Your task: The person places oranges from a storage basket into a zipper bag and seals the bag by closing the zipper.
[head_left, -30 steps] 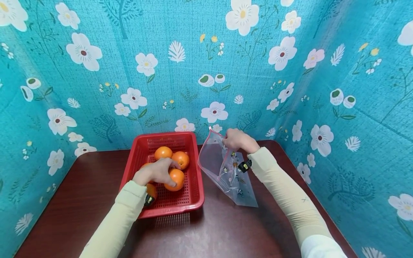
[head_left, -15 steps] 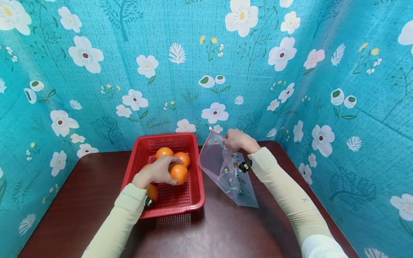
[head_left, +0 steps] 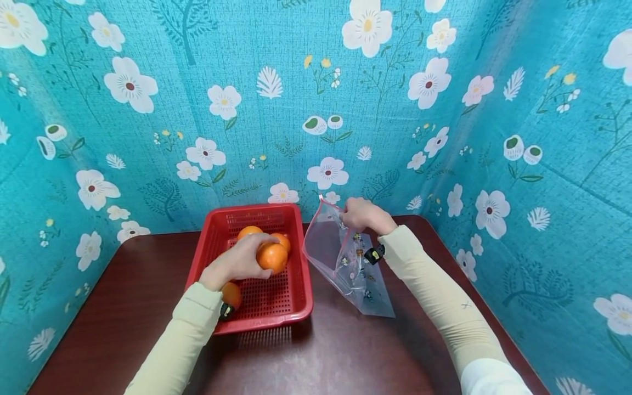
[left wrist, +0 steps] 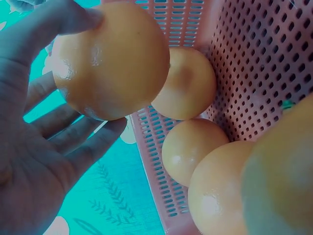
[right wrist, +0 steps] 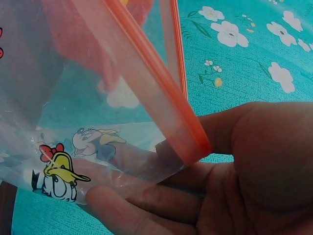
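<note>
My left hand (head_left: 239, 259) grips an orange (head_left: 272, 258), thumb and fingers around its sides. That orange is lifted over the red plastic basket (head_left: 307, 291); the left wrist view shows it apart from the basket floor. Several other oranges (left wrist: 188, 149) lie in the basket, some hidden behind my left hand in the head view. To the right, my right hand (head_left: 364, 215) pinches the top edge of a clear zip bag (head_left: 323, 241) with a red-pink closure and cartoon prints. The bag's mouth gapes toward the basket, as the right wrist view shows the closure strip (right wrist: 156, 88) near my thumb.
Basket and bag stand on a dark reddish-brown table (head_left: 326, 356), the bag just right of the basket. A turquoise flowered cloth (head_left: 276, 148) rises behind the table and along both sides.
My left hand has raised the orange off the basket floor, moving it slightly up and to the right. My right hand and the bag have stayed in place.
</note>
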Tool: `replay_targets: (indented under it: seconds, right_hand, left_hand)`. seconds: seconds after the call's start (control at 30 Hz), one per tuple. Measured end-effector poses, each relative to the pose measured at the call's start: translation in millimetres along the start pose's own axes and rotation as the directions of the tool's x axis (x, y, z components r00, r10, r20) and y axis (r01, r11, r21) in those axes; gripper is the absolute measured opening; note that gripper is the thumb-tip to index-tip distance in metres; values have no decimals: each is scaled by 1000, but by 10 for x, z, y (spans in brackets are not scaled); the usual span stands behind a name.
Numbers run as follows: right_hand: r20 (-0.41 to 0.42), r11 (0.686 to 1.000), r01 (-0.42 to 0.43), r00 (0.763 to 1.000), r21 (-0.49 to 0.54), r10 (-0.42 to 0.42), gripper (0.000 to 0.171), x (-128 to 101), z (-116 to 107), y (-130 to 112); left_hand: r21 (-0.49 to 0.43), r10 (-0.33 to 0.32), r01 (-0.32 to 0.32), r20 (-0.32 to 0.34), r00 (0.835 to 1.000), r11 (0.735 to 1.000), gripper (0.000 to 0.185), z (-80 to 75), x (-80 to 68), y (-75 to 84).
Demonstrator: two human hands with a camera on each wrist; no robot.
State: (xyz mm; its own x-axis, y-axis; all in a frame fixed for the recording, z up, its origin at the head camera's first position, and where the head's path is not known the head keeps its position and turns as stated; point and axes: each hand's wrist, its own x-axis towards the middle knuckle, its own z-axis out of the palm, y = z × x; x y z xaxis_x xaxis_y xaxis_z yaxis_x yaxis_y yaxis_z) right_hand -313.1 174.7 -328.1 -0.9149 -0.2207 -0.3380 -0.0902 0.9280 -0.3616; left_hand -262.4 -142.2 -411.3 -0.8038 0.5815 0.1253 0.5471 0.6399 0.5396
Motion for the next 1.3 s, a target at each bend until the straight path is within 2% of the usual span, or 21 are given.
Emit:
replay_targets:
  seconds: [0.33,0.5,0.67,0.83,1.0,1.3]
  right_hand:
    - [-6,1000,1,1000,0,-1,48,-9,3,0]
    - [1,1000,1,1000,1,-1,49,-14,-4,8]
    - [-17,999,15,1000,-33,-15,48,-5,-8,2]
    - [-13,999,16,1000,-37,-17,48,-9,-8,-15]
    - [-8,998,26,1000,-50,-27,49,-15,-13,-14]
    - [-13,999,13,1000,-46,-14,45,-18,3,-11]
  left_hand:
    - [-5,22,-22,-92,996,1000,72,-9,10,44]
    - [-28,55,-59,-121,991,998,70,-13,39,81]
    - [-48,103,-112,-167,981,993,68,-35,63,124]
    - [-52,117,-128,-183,976,990,68,-50,66,165]
    - [-45,135,-148,-207,969,988,70,-58,61,207]
    - [-6,195,-203,-256,947,979,68,-85,117,324]
